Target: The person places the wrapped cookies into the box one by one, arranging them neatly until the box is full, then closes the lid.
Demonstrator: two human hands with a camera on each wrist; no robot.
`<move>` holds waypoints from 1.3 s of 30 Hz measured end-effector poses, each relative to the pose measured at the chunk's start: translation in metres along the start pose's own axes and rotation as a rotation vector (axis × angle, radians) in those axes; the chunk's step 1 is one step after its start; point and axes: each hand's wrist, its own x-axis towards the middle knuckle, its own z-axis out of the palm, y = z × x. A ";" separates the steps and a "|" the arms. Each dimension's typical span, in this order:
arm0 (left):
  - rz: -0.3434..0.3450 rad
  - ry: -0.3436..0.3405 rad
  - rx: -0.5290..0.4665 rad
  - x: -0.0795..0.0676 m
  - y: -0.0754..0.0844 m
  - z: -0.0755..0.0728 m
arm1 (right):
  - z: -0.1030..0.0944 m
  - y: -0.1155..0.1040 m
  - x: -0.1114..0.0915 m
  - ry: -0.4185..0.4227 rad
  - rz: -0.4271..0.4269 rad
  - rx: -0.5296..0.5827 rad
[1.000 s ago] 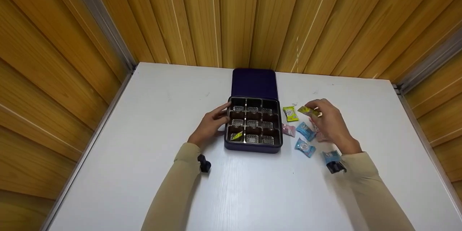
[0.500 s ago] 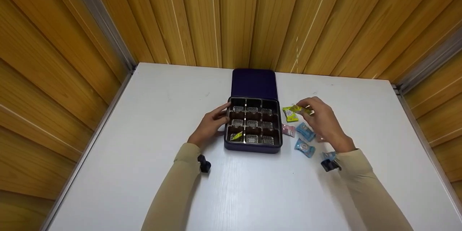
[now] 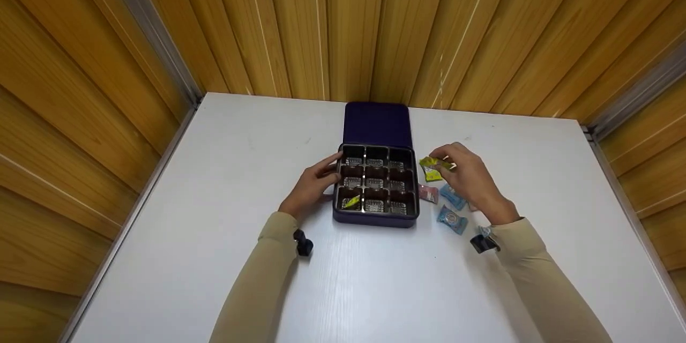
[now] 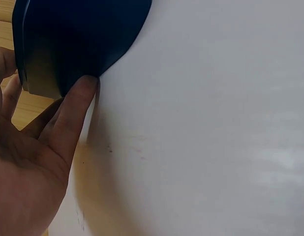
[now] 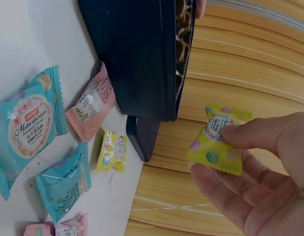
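Note:
A dark blue tin [image 3: 375, 220] with a brown nine-compartment insert sits mid-table, its lid [image 3: 376, 124] lying back behind it. One yellow packet [image 3: 352, 202] lies in its near left compartment. My left hand [image 3: 310, 187] rests against the tin's left wall, with straight fingers and the thumb [image 4: 78, 103] touching it. To the right of the tin, my right hand [image 3: 471, 179] pinches a yellow wrapped macaron [image 5: 217, 140] between thumb and fingers, raised above the table. Under it, another yellow packet [image 5: 112, 150] lies on the table.
Blue packets [image 3: 453, 220] and a pink packet [image 3: 428, 193] lie right of the tin, the pink one close to its wall. More pink packets [image 5: 72, 226] show in the right wrist view. Wood-patterned walls [image 3: 375, 27] enclose the white table [image 3: 257, 139].
My right hand has moved left toward the tin with the yellow macaron, now over the other yellow packet. My left hand and the tin have stayed in place.

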 end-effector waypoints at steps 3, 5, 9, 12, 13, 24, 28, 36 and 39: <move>-0.008 0.002 -0.008 -0.001 0.001 0.000 | 0.001 -0.003 0.001 -0.007 -0.004 0.006; -0.009 0.007 -0.008 -0.001 0.001 0.001 | 0.001 -0.006 0.002 -0.013 -0.005 0.007; -0.015 0.010 -0.019 0.000 0.001 0.001 | 0.003 -0.010 0.003 -0.022 -0.016 0.008; -0.020 0.010 -0.021 0.000 0.001 0.001 | 0.004 -0.012 0.004 -0.028 -0.029 0.013; -0.020 0.011 -0.019 0.000 0.001 0.001 | 0.005 -0.013 0.004 -0.030 -0.033 0.016; -0.022 0.020 0.012 -0.001 0.001 0.002 | 0.014 -0.020 0.004 -0.027 -0.117 0.047; -0.042 0.022 -0.013 0.000 0.002 0.002 | 0.018 -0.023 0.004 -0.046 -0.125 0.054; -0.045 0.017 -0.029 0.000 0.002 0.002 | 0.026 -0.029 0.005 -0.082 -0.147 0.047; -0.040 0.013 -0.033 0.000 0.002 0.002 | 0.028 -0.031 0.005 -0.100 -0.177 0.042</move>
